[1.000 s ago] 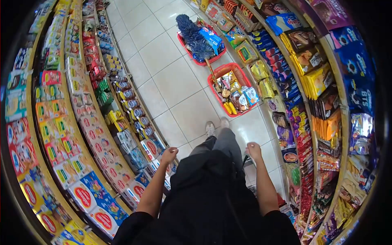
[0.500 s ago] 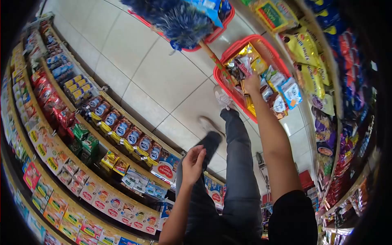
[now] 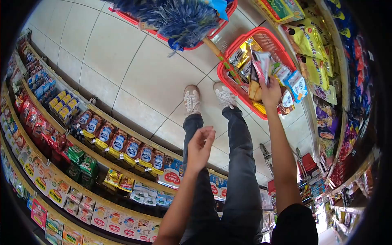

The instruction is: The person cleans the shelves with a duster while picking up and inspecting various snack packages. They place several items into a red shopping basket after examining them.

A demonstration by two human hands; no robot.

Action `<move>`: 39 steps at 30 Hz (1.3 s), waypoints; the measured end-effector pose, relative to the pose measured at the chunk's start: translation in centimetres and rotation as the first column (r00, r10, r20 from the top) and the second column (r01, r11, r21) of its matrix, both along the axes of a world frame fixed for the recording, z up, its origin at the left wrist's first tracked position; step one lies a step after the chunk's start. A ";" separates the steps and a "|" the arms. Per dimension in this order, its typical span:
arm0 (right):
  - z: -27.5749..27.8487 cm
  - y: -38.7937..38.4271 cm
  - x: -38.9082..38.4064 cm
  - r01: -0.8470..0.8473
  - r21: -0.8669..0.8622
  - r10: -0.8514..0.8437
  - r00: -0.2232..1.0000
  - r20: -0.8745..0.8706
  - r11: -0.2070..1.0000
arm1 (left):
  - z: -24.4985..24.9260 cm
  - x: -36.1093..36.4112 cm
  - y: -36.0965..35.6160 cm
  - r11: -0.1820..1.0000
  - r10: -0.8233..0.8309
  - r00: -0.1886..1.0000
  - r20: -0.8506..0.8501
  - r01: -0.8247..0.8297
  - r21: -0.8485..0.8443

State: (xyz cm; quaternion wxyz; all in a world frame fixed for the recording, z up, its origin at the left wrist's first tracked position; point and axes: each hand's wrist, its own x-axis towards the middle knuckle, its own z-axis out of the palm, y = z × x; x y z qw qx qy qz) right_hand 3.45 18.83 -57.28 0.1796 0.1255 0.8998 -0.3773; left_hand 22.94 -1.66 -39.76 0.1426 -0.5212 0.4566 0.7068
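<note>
My right hand (image 3: 271, 90) is stretched down to the red basket (image 3: 245, 43) on the floor and grips a silvery snack packet (image 3: 261, 65) lifted above the other packets. The basket holds several snack bags in gold, blue and white. My left hand (image 3: 200, 148) hangs free over my left leg, fingers apart, holding nothing. My two feet in pale trainers (image 3: 192, 99) stand on the tiles just left of the basket.
A second red basket (image 3: 222, 20) behind holds a blue feather duster (image 3: 175, 18) whose wooden stick (image 3: 218, 55) slants over the near basket. Shelves of packaged snacks (image 3: 118, 143) line the left side; yellow snack bags (image 3: 312, 45) and more shelves line the right.
I bent down from standing. My right hand reached into the near basket, then rose holding a silvery packet. My feet came together beside the basket; my left hand stayed free.
</note>
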 end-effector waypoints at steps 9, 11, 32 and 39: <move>19.3 -8.9 4.8 -0.093 -0.426 0.241 0.920 0.309 0.900 | -5.2 -2.6 -7.7 0.358 0.532 0.847 -0.012 -0.212 0.909; 16.0 -12.3 3.1 -0.272 -0.162 0.284 0.957 0.056 0.949 | -5.4 -1.8 -9.4 0.380 0.547 0.836 -0.042 -0.203 0.902; 47.6 -1.8 13.7 -0.354 -0.027 0.354 0.935 0.015 0.935 | 22.0 -1.8 -20.5 0.615 0.740 0.526 -0.420 -0.274 0.740; 60.8 4.1 23.7 -0.367 0.361 0.431 0.896 -0.112 0.857 | 34.4 -7.5 -17.7 0.838 0.466 0.624 -0.628 -0.082 0.540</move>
